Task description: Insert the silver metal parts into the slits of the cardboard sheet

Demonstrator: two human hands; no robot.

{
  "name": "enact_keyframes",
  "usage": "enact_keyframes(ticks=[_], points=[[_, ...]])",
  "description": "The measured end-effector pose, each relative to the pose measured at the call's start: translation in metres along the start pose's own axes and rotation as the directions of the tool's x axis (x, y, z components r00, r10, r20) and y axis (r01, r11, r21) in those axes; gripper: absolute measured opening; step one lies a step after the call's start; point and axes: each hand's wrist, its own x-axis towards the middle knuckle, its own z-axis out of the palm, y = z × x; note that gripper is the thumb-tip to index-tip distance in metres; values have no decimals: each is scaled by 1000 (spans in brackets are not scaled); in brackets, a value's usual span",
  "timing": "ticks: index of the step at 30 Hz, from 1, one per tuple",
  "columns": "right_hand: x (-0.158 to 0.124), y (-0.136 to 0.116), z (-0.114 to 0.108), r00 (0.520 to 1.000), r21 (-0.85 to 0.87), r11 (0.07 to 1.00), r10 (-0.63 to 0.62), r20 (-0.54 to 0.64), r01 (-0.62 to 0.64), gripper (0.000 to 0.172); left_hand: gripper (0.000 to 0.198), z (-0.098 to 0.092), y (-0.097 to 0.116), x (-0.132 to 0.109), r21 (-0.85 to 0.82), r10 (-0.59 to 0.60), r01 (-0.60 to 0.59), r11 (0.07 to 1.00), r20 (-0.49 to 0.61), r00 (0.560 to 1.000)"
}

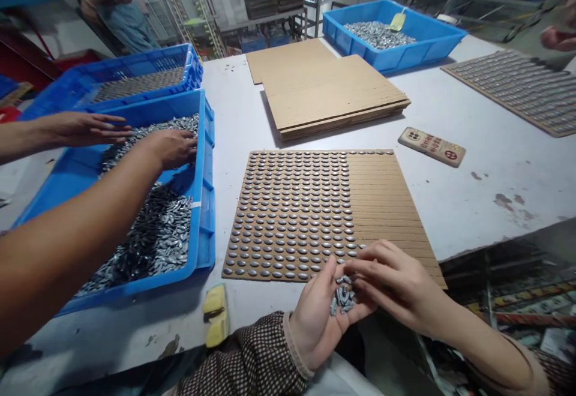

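My left hand point(320, 315) is turned palm up and cupped at the near edge of the table, holding a small heap of grey, spindle-shaped metal pieces point(344, 300). Over that palm, my right hand point(393, 279) bends its fingers together at the heap; whatever lies between its fingertips is hidden. Just beyond both hands lies a grooved cardboard sheet point(391, 204). Rows of the same metal pieces point(292, 204) cover its left and middle part, and one row runs along its far edge. On the right, the grooves show bare cardboard.
A co-worker's arms point(103, 210) reach into a blue bin point(207, 192) of metal pieces at left. Behind it stands another blue crate point(193, 72). Stacked cardboard point(328, 93), a blue tub point(391, 60), a printed tag point(432, 146), a filled sheet point(517, 87) and a yellow object point(216, 315) lie around.
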Motion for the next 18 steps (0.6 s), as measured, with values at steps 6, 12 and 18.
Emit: enact_keyframes(ticks=[6, 12, 18], points=[[-2, -8, 10, 999, 61, 998, 21, -50, -18, 28, 41, 5, -1, 2, 25, 47, -49, 999, 49, 998], [-10, -8, 5, 985, 154, 988, 51, -166, -25, 26, 23, 6, -2, 2, 171, 44, -47, 984, 23, 999], [-18, -8, 4, 985, 77, 994, 92, -147, -81, 27, 24, 2, -5, 7, 225, 72, -61, 973, -43, 996]])
